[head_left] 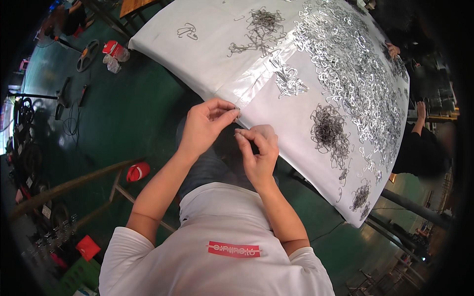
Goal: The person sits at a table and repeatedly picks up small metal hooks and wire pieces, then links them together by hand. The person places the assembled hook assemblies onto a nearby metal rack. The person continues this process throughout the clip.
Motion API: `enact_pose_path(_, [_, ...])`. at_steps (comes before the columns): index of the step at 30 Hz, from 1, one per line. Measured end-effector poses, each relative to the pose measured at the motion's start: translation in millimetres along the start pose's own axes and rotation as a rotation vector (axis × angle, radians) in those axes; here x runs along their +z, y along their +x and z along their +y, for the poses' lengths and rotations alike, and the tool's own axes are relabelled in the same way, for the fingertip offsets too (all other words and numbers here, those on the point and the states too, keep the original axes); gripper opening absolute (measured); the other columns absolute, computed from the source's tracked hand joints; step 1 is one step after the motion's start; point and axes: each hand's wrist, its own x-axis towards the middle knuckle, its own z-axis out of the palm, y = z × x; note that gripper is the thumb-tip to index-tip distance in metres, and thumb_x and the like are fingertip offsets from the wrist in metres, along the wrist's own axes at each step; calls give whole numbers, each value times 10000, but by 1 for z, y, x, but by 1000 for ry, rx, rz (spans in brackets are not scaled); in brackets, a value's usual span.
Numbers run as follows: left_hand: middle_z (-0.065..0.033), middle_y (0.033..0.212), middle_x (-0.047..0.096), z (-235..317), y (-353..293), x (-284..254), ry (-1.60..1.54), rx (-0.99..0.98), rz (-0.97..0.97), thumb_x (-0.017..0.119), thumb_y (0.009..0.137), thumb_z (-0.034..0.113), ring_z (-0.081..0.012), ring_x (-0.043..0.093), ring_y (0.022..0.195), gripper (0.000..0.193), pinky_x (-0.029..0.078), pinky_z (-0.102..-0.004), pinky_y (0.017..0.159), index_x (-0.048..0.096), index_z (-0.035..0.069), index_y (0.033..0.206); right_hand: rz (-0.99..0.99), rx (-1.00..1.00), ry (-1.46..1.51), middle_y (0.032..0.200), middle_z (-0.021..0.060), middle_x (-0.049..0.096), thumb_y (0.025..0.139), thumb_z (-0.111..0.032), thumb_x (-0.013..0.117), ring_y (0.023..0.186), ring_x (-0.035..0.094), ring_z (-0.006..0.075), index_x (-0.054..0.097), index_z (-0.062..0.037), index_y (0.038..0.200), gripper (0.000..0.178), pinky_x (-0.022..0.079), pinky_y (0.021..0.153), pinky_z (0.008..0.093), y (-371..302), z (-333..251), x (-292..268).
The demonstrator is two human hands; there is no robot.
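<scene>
Over the near edge of a white-covered table (291, 123), my left hand (207, 123) is closed, thumb and index finger pinching a small metal piece whose shape is mostly hidden. Just below and right of it, my right hand (260, 150) is also closed in a pinch; whatever its fingertips hold is too small to name. Beyond my hands lies a small group of shiny metal clips (290, 81). Dark thin wire hooks form a tangled heap (327, 129) to the right, and another heap of dark hooks (265, 22) sits farther back.
A broad spread of shiny bent metal pieces (345, 69) covers the table's right side. Another person's hand (393, 50) and arm (420, 112) show at the far edge. A red-lidded container (114, 49) and a red object (138, 171) are left of the table.
</scene>
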Motion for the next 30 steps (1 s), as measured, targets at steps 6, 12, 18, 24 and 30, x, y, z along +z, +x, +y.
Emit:
enact_pose_path(6, [-63,806,709,-2,-15,-1,145,117,120,700,829,79,-87,652,733,124,504,-218,681,688,-10,915,9,-12,-23,796,32,556,746,-101,741,765,525,191,697,-76,823,92,348,733,322,5,1,12])
enact_pose_path(12, [-67,826,707,-6,-17,-5,285,270,131,708,802,58,-119,648,720,118,484,-242,643,693,13,910,-4,-68,-124,796,29,553,743,-91,732,778,534,193,687,-84,827,95,348,748,338,9,1,18])
enact_pose_path(18, [-69,916,687,-19,-11,-11,245,349,185,706,790,29,-157,642,802,106,490,-264,647,691,28,895,-155,-87,-172,815,30,559,745,-104,727,798,543,190,684,-89,866,129,349,764,339,17,2,20])
enact_pose_path(24, [-68,920,679,-26,-10,-20,222,361,236,706,777,-8,-144,620,806,105,480,-251,688,688,18,877,-228,-85,-132,858,110,595,804,-62,676,791,584,260,676,-43,989,185,466,707,339,100,52,18])
enact_pose_path(30, [-58,895,690,-21,-12,-25,263,336,282,713,776,9,-155,634,806,92,484,-259,678,692,32,862,-379,-157,-531,955,86,626,820,-139,669,852,628,280,686,-118,981,163,505,742,388,217,113,84])
